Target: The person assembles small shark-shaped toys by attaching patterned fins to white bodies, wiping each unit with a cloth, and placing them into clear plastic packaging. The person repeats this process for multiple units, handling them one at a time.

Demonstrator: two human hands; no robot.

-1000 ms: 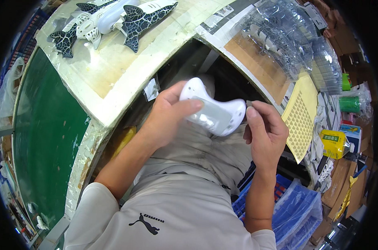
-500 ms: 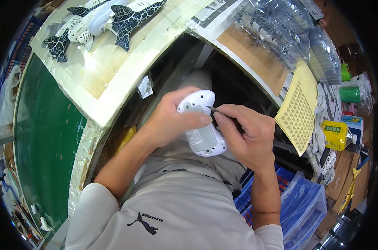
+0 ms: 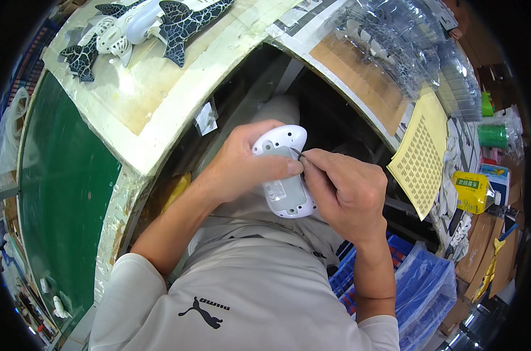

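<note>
The left hand [image 3: 239, 155] comes up on a bent forearm from the lower left, its thumb stretched to the right and its other fingers mostly hidden behind what it grips. The right hand [image 3: 350, 187] meets it from the other side, on a forearm that rises almost straight; its back faces up and its knuckles are bent. Thumb and forefinger are pinched narrow on a slim, dark, pointed metal tool [image 3: 298, 154], with the remaining fingers folded under.

Between the hands is a white, rounded, curved plastic device [image 3: 284, 186] with a grey inset panel and dark screw holes, its long axis running roughly up and down and the panel side facing the camera. The left fingers are closed around its left side, and the left thumb lies across the panel. The tool's tip is at the panel's upper right border; whether it sits in the seam or only rests on the surface cannot be told. The right fingertips are close against the device's right side.

The device is held above the lap, just off the near edge of the cream, worn-topped table [image 3: 160, 111]. By that table's far edge lies a black-and-white plastic toy with crackle-patterned fins [image 3: 186, 29]. A pale yellow sheet with rows of small marks [image 3: 420, 158] overhangs the inner edge of the right-hand table [image 3: 368, 88].
</note>
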